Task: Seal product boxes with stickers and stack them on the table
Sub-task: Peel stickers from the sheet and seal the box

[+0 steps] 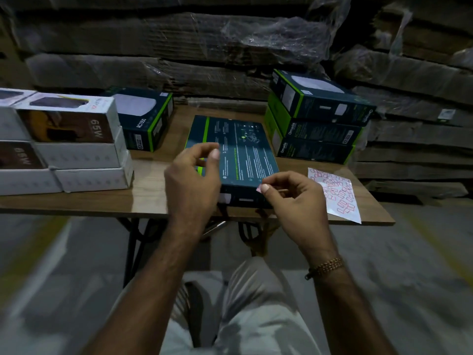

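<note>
A dark teal product box with a green stripe lies flat on the wooden table, its printed back facing up. My right hand pinches a small pale sticker between thumb and forefinger at the box's near right corner. My left hand hovers over the box's near left edge, fingers loosely curled and holding nothing. A white sticker sheet with several red-outlined stickers lies to the right, near the table's front edge.
Three teal boxes are stacked at back right. One more teal box stands at back left. White 65W boxes are piled at far left. Wrapped flattened cardboard fills the background. My knee is below the table.
</note>
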A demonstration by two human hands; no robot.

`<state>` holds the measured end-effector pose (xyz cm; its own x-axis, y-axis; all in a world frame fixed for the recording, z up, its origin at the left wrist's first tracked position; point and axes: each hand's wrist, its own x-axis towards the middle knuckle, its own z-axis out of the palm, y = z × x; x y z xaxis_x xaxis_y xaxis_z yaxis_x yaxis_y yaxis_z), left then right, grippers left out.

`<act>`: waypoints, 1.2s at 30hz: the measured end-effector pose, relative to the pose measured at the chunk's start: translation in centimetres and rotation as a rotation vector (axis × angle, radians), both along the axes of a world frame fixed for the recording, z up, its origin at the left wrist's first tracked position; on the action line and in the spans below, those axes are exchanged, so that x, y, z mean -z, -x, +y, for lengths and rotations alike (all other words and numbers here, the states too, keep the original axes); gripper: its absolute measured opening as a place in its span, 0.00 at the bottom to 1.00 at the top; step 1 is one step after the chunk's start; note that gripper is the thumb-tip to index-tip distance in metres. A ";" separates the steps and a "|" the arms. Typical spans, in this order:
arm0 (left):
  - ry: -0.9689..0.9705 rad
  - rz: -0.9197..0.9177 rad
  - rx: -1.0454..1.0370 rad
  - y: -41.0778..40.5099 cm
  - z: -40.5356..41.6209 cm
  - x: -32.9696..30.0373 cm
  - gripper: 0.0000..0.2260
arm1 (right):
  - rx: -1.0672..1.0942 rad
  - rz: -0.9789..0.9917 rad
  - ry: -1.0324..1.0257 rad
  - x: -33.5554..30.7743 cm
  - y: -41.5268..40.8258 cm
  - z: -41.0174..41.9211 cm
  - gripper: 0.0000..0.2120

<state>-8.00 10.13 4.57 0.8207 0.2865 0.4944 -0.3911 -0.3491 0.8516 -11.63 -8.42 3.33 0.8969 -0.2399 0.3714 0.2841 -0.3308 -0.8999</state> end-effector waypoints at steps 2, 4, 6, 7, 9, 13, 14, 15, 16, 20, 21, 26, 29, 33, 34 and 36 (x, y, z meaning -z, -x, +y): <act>-0.111 -0.014 -0.098 -0.9 1.4 1.0 0.09 | 0.003 0.002 0.065 0.2 -0.4 0.6 0.05; -0.198 0.013 -0.120 -1.6 2.5 2.1 0.11 | 0.011 0.016 0.116 0.5 -1.1 1.2 0.05; -0.248 0.030 -0.081 -2.2 3.2 3.2 0.13 | 0.018 0.044 0.161 0.9 -1.7 1.9 0.05; -0.269 0.030 -0.056 -2.3 3.4 3.7 0.13 | 0.026 0.054 0.187 1.0 -1.9 2.2 0.05; -0.320 0.014 -0.029 -2.5 3.4 4.5 0.13 | 0.058 0.053 0.251 1.2 -2.4 2.7 0.04; -0.411 0.005 -0.031 -1.9 3.0 4.5 0.11 | 0.115 0.015 0.366 1.2 -3.1 3.7 0.04; -0.435 -0.011 -0.013 -1.8 2.8 4.6 0.11 | 0.128 0.015 0.386 1.1 -3.3 4.0 0.03; -0.446 -0.017 0.013 -1.8 2.7 4.6 0.12 | 0.137 0.017 0.396 1.1 -3.4 4.1 0.03; -0.442 -0.011 0.039 -1.9 2.5 4.8 0.12 | 0.139 0.020 0.398 1.0 -3.5 4.3 0.03; -0.422 0.027 0.079 -2.2 2.1 5.3 0.17 | 0.149 0.024 0.387 1.2 -3.9 4.8 0.03; -0.416 0.025 0.087 -2.1 2.0 5.4 0.18 | 0.160 0.023 0.387 1.2 -3.8 4.8 0.03; -0.372 -0.001 0.087 -2.1 1.8 5.8 0.16 | 0.183 0.023 0.385 1.4 -3.9 5.1 0.02; -0.392 -0.007 0.076 -2.1 1.8 5.8 0.16 | 0.190 0.022 0.391 1.4 -4.0 5.2 0.01; -0.425 -0.014 0.069 -2.1 1.8 6.1 0.17 | 0.189 0.020 0.392 1.4 -4.2 5.1 0.01; -0.436 -0.018 0.064 -2.1 1.8 6.1 0.18 | 0.189 0.020 0.391 1.4 -4.2 5.1 0.01; -0.446 -0.021 0.060 -2.1 1.8 6.2 0.19 | 0.190 0.021 0.386 1.4 -4.2 5.1 0.01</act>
